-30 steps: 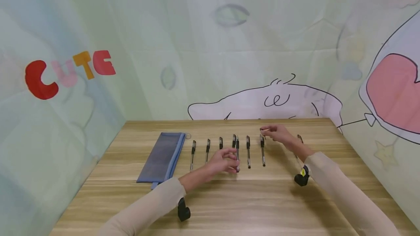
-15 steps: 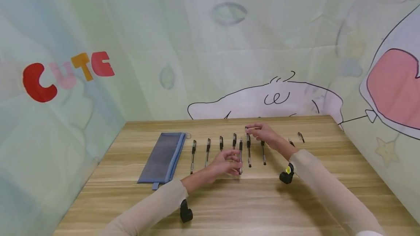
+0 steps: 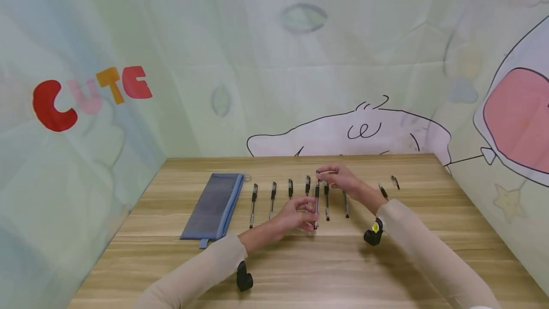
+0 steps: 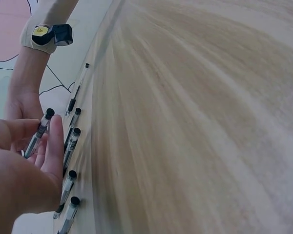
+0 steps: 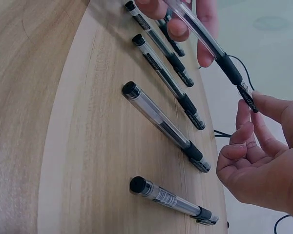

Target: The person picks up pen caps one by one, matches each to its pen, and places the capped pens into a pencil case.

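My left hand (image 3: 295, 214) holds a clear-barrelled gel pen (image 3: 317, 190) with a black grip, tip end upward, above the table. The fingers and thumb pinch its lower barrel, with the black end plug (image 4: 50, 112) showing past them. At the pen's tip, my right hand (image 3: 343, 179) pinches a clear cap with a black clip (image 5: 247, 97) between thumb and fingertips. In the right wrist view the cap lines up with the tip, right at the black grip. Several capped pens (image 5: 168, 80) lie in a row beneath and beside both hands.
A blue mesh zip pouch (image 3: 211, 206) lies left of the pens on the wooden table (image 3: 326, 271). Toward the back right are a loose cap (image 3: 395, 182) and a pen (image 3: 383, 191) partly hidden by the right forearm. A printed cloth backdrop rises behind.
My right hand has moved left with the cap, from over the pens on the right to the tip of the held pen. The left hand has shifted slightly right with the pen.
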{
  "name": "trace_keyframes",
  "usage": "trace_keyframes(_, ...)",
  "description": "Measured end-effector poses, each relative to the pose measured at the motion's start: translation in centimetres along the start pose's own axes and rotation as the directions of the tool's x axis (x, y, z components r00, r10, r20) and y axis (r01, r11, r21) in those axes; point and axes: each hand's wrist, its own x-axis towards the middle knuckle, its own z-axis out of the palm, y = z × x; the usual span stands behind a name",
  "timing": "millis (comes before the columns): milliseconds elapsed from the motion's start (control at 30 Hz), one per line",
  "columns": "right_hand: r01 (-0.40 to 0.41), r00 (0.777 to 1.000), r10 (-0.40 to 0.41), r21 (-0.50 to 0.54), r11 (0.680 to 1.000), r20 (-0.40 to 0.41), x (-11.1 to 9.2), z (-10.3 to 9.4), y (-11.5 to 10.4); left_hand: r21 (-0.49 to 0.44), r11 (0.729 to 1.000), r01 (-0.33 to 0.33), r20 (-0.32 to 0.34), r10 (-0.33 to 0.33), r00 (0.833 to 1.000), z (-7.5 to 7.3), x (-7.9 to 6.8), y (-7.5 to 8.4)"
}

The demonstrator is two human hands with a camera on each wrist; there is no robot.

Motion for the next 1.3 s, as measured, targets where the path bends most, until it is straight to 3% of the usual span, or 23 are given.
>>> trace_keyframes(267,-0.024,1.0,0.024,-0.027,0.999,0.007,-0.4,0.7,-0.4,-0.034,0.999,0.025,-0.031,-0.026,0.999,-0.1,0.0,0.2)
trace_keyframes(500,-0.028,0.998,0.026,-0.025,0.999,-0.056,-0.8,1.7,-1.0,-0.054,0.997,0.045,-0.074,-0.049,0.996,-0.4,-0.1,0.2)
trace_keyframes(800,-0.113,0.989,0.121,0.091,0.989,-0.088,-0.8,1.4,-1.4,-0.139,0.985,0.106,-0.078,-0.117,0.99,-0.1,0.4,1.6)
trace_keyframes(1067,-0.133,0.974,0.137,0.033,0.991,-0.178,-0.7,2.1,-1.9,-0.15,0.983,0.111,-0.085,-0.124,0.989,-0.1,0.6,1.6)
trace_keyframes(1300,-0.08,0.982,0.073,-0.033,0.996,-0.172,-1.2,2.5,-2.2,-0.095,0.992,0.083,-0.04,-0.087,0.995,-1.0,0.4,1.6)
